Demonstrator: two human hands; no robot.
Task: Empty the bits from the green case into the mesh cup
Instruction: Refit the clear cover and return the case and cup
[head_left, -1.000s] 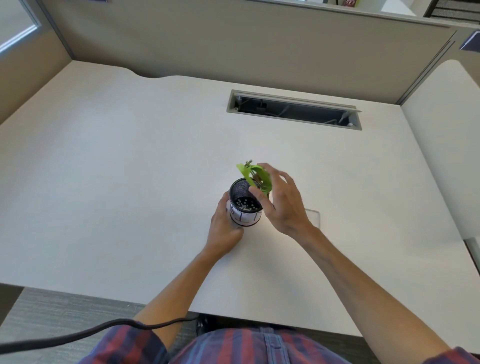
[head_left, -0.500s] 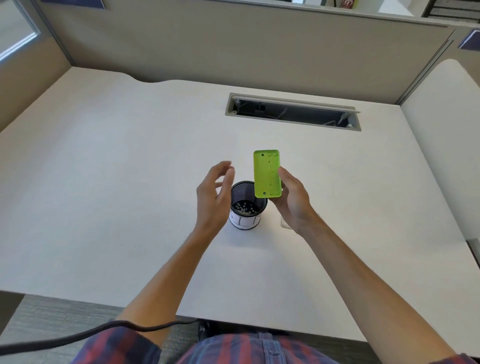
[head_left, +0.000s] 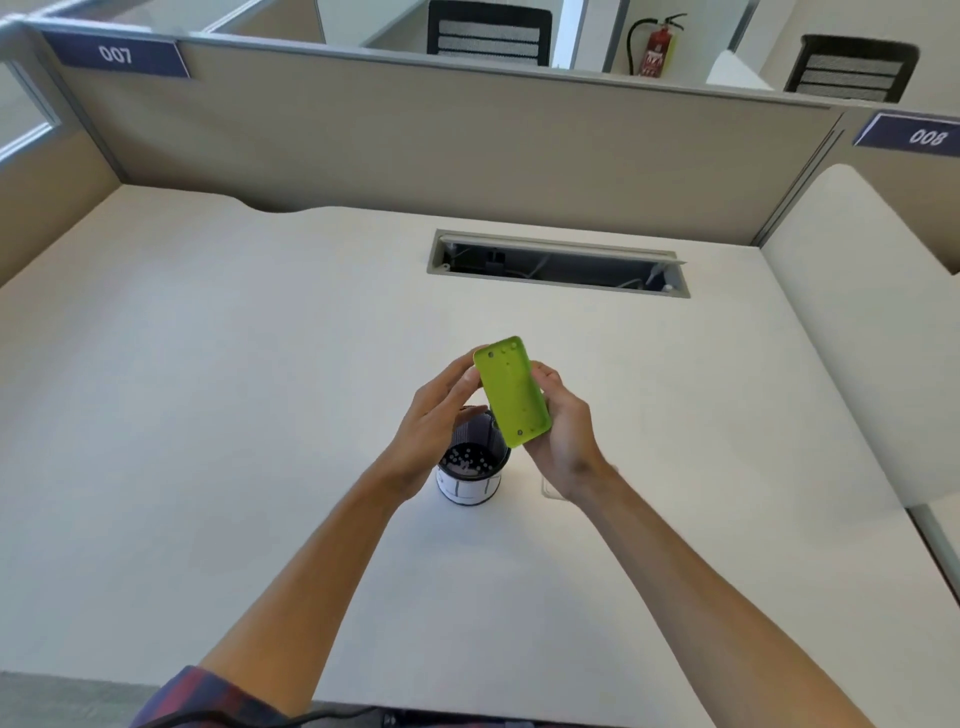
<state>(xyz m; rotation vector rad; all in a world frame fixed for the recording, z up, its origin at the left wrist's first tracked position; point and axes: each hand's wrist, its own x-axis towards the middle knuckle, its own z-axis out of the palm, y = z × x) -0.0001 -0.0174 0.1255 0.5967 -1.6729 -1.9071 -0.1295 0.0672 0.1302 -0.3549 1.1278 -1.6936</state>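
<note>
While the right hand (head_left: 563, 426) grips the green case (head_left: 513, 391) above the mesh cup (head_left: 470, 467), the left hand's (head_left: 434, 421) fingers touch its edge. Bits (head_left: 465, 458) lie inside the cup.

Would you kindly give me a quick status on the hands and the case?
Right hand holding green case above mesh cup. Left hand touching case edge. Bits in cup. Nothing obstructing.

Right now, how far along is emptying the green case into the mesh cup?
Mostly done, it seems. Small bits already lie at the bottom of the mesh cup. The green case is held above it by the right hand, left hand at its edge. Its visible face shows empty holes. Left: confirm none remain, set it down.
</note>
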